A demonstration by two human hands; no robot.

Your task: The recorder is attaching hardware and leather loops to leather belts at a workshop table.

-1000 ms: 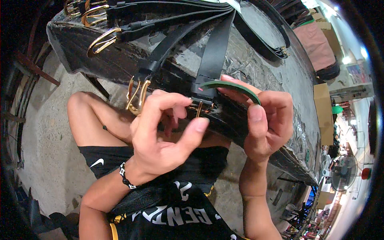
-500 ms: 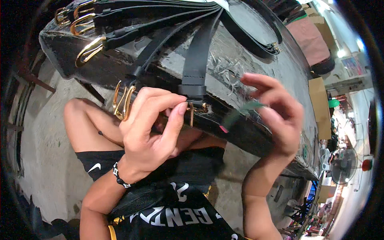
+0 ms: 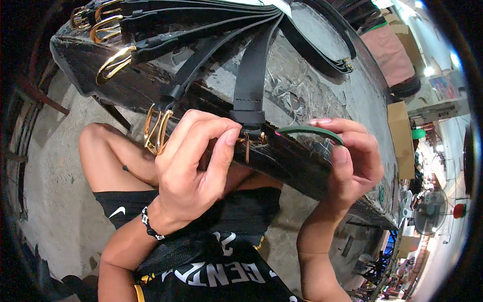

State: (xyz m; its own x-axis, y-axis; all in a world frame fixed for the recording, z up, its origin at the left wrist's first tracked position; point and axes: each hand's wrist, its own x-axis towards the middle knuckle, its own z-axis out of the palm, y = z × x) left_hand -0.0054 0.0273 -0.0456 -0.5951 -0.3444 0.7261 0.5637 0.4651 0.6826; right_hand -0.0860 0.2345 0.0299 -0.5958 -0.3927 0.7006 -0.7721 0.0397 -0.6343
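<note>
My left hand (image 3: pixel 191 166) is closed in a pinch on the gold-coloured buckle (image 3: pixel 247 147) of a black belt (image 3: pixel 249 80) that hangs over the table edge. Part of this buckle is hidden behind the fingers. Between the thumb and fingers of my right hand (image 3: pixel 356 158) is a thin, bent green strip (image 3: pixel 316 130) with a pink tip. That tip points left, close beside the buckle. Left of my left hand hangs a second black belt with a gold buckle (image 3: pixel 160 132). More gold buckles (image 3: pixel 115 64) on black belts lie farther left.
The worn, dark table (image 3: pixel 302 95) runs across in front of me, its near edge over my knees. A white band (image 3: pixel 284 7) gathers the belts at the top. Their looped ends (image 3: pixel 322 59) lie at the right. A fan (image 3: pixel 431 211) and cardboard (image 3: pixel 400 133) stand beyond.
My right hand has turned and lowered slightly, bringing the green strip's pink tip up and left to the buckle. My left hand keeps its pinch and has barely shifted.
</note>
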